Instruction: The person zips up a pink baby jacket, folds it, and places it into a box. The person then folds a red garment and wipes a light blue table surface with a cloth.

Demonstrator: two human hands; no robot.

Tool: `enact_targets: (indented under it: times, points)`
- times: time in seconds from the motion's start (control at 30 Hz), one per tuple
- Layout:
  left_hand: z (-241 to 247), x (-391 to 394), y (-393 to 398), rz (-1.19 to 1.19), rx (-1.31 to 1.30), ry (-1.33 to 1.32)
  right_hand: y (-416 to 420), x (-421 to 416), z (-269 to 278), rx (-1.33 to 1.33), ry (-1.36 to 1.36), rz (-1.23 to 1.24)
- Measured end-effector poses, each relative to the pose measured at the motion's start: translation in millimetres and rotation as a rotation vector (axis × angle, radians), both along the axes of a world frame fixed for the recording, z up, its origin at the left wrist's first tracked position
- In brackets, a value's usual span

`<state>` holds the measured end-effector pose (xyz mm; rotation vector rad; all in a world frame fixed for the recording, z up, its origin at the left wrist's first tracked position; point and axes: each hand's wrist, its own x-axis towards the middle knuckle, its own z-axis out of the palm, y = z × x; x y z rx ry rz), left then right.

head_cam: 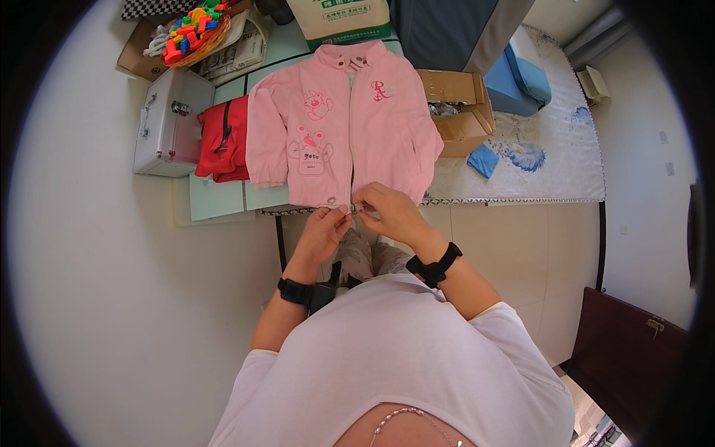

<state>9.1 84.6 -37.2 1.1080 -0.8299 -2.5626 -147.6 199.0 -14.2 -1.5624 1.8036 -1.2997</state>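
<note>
A pink child's jacket lies front up on the table, its collar away from me and its hem at the near edge. Embroidered animal figures decorate one front panel. The front zipper runs down its middle, with a narrow dark gap between the two sides near the bottom. At the hem, my left hand pinches the lower end of the left panel beside the zipper. My right hand grips the small metal zipper slider between thumb and fingers. The fingertips partly hide the zipper's bottom end.
Left of the jacket lie a folded red garment and a silver metal case. A basket of colourful plastic blocks stands behind. To the right are an open cardboard box, a blue cloth and a blue cushioned item.
</note>
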Motion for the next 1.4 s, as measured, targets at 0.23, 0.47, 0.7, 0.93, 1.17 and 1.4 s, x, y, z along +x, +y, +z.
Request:
enact_targets:
  times: [0.23, 0.47, 0.7, 0.93, 1.17, 1.4]
  points:
    - [0, -1, 0, -0.011, -0.005, -0.008, 2, 4, 9, -0.034, -0.067, 0.042]
    - [2, -5, 11, 0.001, -0.124, -0.028, 5, 5, -7, 0.040, 0.066, 0.115]
    - [-27, 11, -5, -0.046, -0.051, -0.058, -2, 5, 3, 0.025, -0.027, 0.130]
    - [-15, 1, 0, -0.065, -0.030, 0.002, -1, 11, -1, -0.001, -0.023, 0.046]
    - [-6, 1, -1, -0.059, -0.100, 0.037, -4, 4, -9, -0.112, -0.059, 0.065]
    - [-7, 8, -6, -0.075, -0.137, 0.074, -12, 2, -4, -0.143, 0.021, 0.117]
